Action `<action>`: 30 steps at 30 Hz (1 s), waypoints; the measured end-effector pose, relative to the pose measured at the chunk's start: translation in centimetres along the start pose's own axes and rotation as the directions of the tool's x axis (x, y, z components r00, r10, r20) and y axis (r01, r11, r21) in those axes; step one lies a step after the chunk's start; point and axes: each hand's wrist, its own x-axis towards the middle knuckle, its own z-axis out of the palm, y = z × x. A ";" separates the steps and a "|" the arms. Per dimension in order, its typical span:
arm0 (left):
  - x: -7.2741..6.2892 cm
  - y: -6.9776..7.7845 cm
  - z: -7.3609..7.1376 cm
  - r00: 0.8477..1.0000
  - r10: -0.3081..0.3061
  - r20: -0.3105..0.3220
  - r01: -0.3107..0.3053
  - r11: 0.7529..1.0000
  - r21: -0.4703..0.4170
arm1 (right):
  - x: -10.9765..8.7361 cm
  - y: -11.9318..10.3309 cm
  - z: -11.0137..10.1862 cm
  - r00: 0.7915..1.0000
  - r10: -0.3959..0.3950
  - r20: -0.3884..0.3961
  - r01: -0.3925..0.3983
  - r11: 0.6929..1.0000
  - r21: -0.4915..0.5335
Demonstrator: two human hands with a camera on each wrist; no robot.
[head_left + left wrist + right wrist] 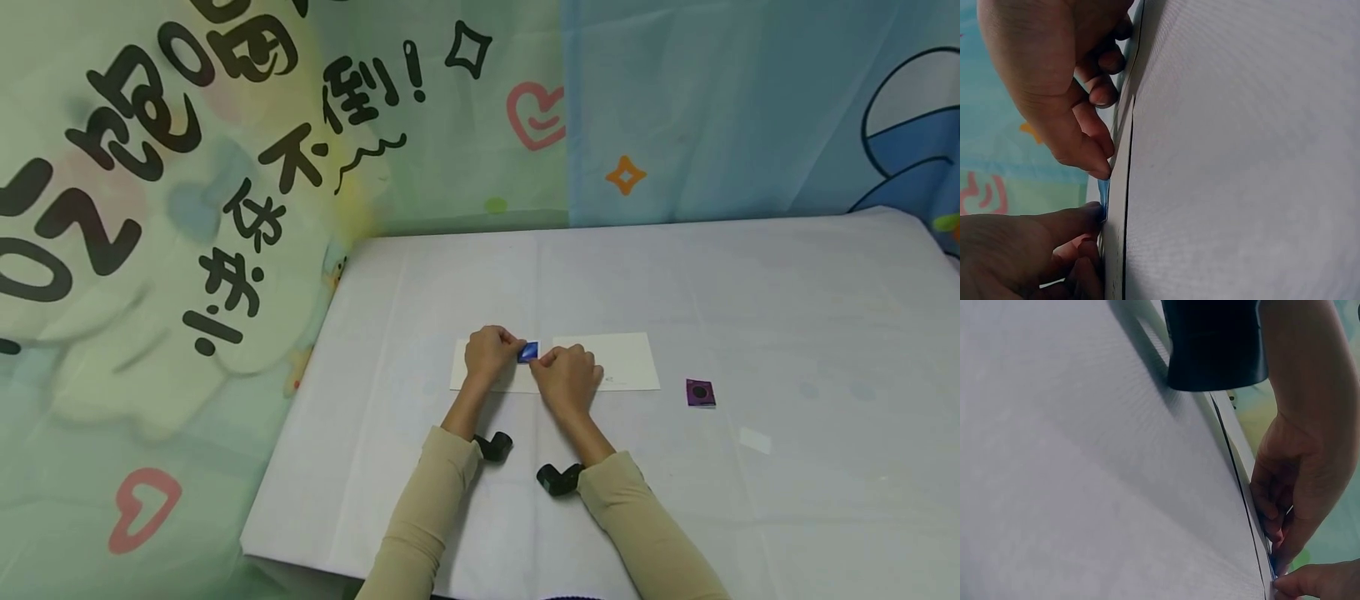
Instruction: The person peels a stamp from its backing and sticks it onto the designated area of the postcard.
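A small glossy blue square (528, 352) lies over the white paper (628, 358), between my two hands. My left hand (489, 354) pinches its left edge between thumb and fingertips. At its lower right corner my right hand (567, 377) grips with thumb and forefinger, the other fingers curled. In the left wrist view the blue piece (1104, 197) shows edge-on, low over the paper, with the right hand (1054, 94) above and the left hand (1029, 250) below. The fingers mostly hide it in the right wrist view.
A purple square packet (701, 393) with a dark round mark lies to the right of the paper. Beyond it is a pale rectangular patch (754, 441) on the white tablecloth (825, 333). A printed curtain (465, 108) hangs behind the table.
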 end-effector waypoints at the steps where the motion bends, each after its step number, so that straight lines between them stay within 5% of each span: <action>1: 0.0 0.0 0.0 1.000 0.000 0.000 0.000 1.000 0.000 | 0.0 0.1 0.0 1.000 -0.004 -0.003 0.004 1.000 0.000; 13: 0.0 -0.1 0.0 1.000 -0.011 0.007 0.011 1.000 0.012 | 0.0 0.2 0.0 1.000 -0.003 -0.012 0.003 1.000 0.006; 30: 0.0 -0.1 0.1 0.996 -0.056 -0.062 0.054 0.998 -0.027 | -0.2 0.4 0.0 1.000 -0.031 0.000 0.031 0.999 -0.020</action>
